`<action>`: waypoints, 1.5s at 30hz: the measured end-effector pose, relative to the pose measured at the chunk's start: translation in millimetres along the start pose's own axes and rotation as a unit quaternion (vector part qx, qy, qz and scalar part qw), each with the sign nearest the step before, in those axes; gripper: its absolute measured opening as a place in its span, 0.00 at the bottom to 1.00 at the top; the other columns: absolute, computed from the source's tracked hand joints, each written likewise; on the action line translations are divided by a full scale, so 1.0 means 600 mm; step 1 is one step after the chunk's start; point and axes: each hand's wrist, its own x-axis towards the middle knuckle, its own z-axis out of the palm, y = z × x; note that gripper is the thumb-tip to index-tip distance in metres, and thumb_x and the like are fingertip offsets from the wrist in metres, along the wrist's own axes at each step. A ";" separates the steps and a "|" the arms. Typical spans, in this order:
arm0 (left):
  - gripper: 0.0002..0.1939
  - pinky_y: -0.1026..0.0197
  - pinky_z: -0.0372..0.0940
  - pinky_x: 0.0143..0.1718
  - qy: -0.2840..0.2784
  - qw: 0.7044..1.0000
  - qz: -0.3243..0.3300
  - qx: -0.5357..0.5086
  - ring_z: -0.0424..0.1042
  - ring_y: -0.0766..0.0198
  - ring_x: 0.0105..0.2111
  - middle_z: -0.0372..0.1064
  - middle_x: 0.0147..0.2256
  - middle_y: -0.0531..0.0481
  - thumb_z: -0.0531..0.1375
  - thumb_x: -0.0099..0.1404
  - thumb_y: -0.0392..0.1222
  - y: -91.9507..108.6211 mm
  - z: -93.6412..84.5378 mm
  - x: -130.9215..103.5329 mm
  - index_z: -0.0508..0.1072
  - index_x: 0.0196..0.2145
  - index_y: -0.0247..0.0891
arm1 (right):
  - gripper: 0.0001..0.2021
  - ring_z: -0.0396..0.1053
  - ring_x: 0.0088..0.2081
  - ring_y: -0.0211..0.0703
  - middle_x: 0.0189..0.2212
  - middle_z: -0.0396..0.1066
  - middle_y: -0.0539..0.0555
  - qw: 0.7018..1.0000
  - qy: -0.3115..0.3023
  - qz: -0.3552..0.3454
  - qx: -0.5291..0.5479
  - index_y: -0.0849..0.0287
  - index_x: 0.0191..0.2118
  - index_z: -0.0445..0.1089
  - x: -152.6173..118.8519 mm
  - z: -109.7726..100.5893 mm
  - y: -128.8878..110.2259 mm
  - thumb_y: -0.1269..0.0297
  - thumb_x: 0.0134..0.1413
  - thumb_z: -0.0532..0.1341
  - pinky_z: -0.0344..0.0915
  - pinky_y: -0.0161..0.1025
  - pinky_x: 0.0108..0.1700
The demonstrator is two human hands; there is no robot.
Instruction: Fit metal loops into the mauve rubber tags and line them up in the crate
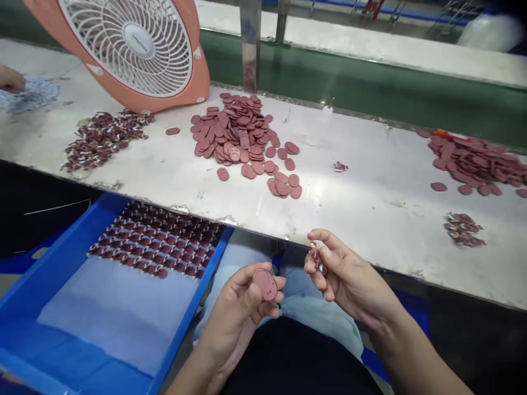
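Note:
Pinched between the thumb and fingers of my left hand [247, 302] are reddish-brown oval discs [264, 283] with small holes, stacked and overlapping. My right hand [343, 269] holds a few small dark red and white pieces [316, 258], too small to name. Both hands are above my lap, just in front of the table edge, and apart from each other. A large pile of the same oval discs [234, 129] lies on the table beyond them. A tiny cluster of small dark red pieces [340, 167] lies nearer my right hand.
An orange fan [201, 77] stands at the back left, beside a heap of small dark red pieces [102, 137]. A blue tray [206, 258] at lower left holds rows of assembled pieces [156, 236]. More discs [477, 164] lie right. Another person's hand [11, 80] is far left.

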 end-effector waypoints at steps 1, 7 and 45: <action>0.16 0.70 0.71 0.28 -0.005 1.000 -0.003 -0.003 0.78 0.66 0.29 0.81 0.33 0.47 0.74 0.52 0.47 0.000 -0.001 -0.001 0.81 0.38 0.40 | 0.18 0.73 0.27 0.31 0.33 0.76 0.50 1.000 -0.015 0.009 0.010 0.51 0.52 0.66 -0.003 0.006 0.002 0.53 0.59 0.66 0.69 0.22 0.23; 0.16 0.71 0.72 0.28 -0.030 0.999 -0.013 -0.008 0.78 0.67 0.27 0.82 0.31 0.49 0.74 0.51 0.48 0.003 -0.003 -0.010 0.82 0.37 0.42 | 0.13 0.77 0.38 0.35 0.43 0.77 0.55 0.996 -0.082 0.029 0.005 0.52 0.51 0.74 -0.015 0.024 -0.021 0.63 0.61 0.66 0.75 0.25 0.36; 0.19 0.70 0.70 0.26 -0.054 0.996 -0.061 0.021 0.74 0.69 0.22 0.75 0.24 0.52 0.72 0.51 0.55 0.005 -0.007 -0.011 0.79 0.31 0.35 | 0.03 0.76 0.33 0.33 0.34 0.78 0.47 0.828 -0.148 -0.197 -0.504 0.55 0.40 0.75 -0.015 0.069 -0.070 0.67 0.61 0.64 0.69 0.27 0.35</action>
